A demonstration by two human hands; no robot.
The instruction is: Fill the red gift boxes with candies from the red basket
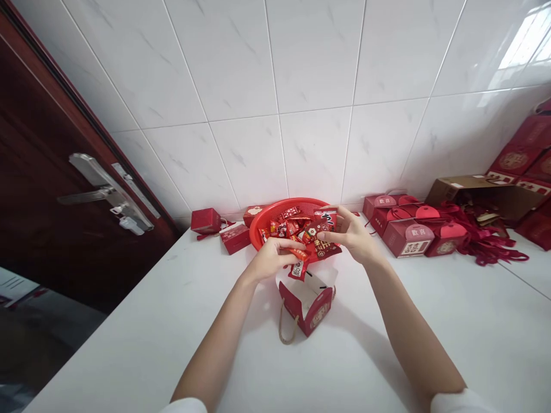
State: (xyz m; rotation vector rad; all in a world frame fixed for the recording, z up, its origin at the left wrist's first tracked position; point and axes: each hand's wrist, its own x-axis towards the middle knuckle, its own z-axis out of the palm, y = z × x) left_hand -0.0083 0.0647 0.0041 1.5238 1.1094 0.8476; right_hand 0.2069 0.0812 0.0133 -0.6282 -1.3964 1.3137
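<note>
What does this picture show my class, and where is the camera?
There is no machine here: a person works bare-handed. The one picture comes from a camera worn on that person's head, looking forward and down. On the white surface stand a red basket of wrapped packets and, nearer the camera, an open red box with cord handles. More red boxes and red ribbons lie to the right. The left hand holds small red packets near the open box; the right hand holds at least a dark red packet.
</note>
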